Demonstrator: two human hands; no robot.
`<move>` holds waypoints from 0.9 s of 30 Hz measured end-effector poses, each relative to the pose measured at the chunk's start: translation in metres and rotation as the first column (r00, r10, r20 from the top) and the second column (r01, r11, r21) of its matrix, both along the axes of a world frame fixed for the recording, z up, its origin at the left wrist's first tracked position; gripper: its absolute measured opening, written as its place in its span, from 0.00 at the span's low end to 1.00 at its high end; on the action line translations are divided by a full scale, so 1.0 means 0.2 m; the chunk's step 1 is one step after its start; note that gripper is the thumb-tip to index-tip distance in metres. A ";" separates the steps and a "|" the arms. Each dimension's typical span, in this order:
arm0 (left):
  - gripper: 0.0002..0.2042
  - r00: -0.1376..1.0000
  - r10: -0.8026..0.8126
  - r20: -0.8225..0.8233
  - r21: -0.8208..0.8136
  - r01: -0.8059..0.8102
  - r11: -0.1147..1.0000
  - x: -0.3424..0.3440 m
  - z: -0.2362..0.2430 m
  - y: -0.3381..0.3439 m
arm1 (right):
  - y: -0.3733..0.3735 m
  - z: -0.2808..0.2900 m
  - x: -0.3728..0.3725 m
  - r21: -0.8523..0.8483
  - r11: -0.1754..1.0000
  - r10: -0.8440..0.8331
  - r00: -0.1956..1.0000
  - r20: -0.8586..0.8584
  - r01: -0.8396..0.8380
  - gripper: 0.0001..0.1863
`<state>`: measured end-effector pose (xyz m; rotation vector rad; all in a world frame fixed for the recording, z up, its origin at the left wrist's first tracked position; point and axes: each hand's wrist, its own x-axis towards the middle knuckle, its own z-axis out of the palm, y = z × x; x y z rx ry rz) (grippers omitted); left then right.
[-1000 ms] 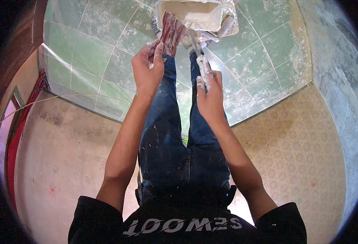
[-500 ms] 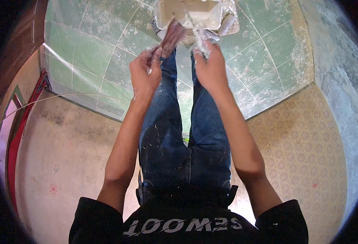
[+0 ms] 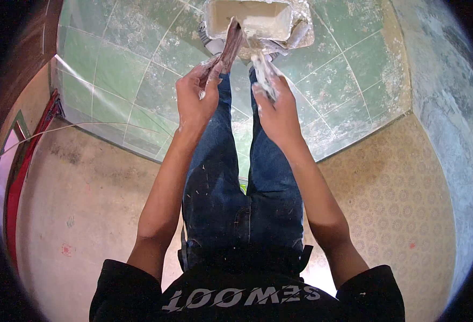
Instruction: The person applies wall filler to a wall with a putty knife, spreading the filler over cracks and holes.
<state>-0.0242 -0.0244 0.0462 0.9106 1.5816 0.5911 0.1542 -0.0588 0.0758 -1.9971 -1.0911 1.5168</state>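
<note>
My left hand (image 3: 197, 92) is closed around the lower end of a flat, brownish piece (image 3: 231, 47) that looks like a scraper blade or stiff sheet; which one I cannot tell. Its far end points up toward the tub. White paste smears the fingers. To its right, my right hand (image 3: 277, 110) grips a narrow tool thickly coated in white paste (image 3: 265, 75), with the look of a putty knife. The tool's tip is near the brown piece, but contact is unclear. Just beyond both hands, a pale rectangular tub (image 3: 291, 15) holds off-white paste.
The tub stands on a paste-stained board (image 3: 308, 33), beside a greyish rolled object (image 3: 300, 34). Green floor tiles (image 3: 164, 70) carry white splashes. A thin cable or stick (image 3: 86, 124) crosses at left. A bluish, patchy wall (image 3: 446, 107) rises on the right.
My right hand has come slightly nearer to me, and its tool has turned and dropped away from the tub. The brown piece in my left hand has turned more edge-on.
</note>
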 end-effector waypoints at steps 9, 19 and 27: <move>0.12 0.971 -0.142 -0.192 0.011 0.147 0.989 -0.04 0.03 0.03 | 0.20 -0.05 0.15 0.018 0.989 -0.148 0.988 0.036 0.147 0.22; 0.23 0.749 -0.307 -0.588 0.359 0.581 0.730 -0.15 -0.01 0.12 | 0.11 0.27 0.34 -0.152 0.986 0.091 0.987 0.135 -0.070 0.19; 0.24 0.733 -0.327 -0.597 0.396 0.623 0.675 -0.11 0.00 0.18 | 0.20 0.45 0.32 -0.172 0.951 0.281 0.952 0.121 -0.258 0.18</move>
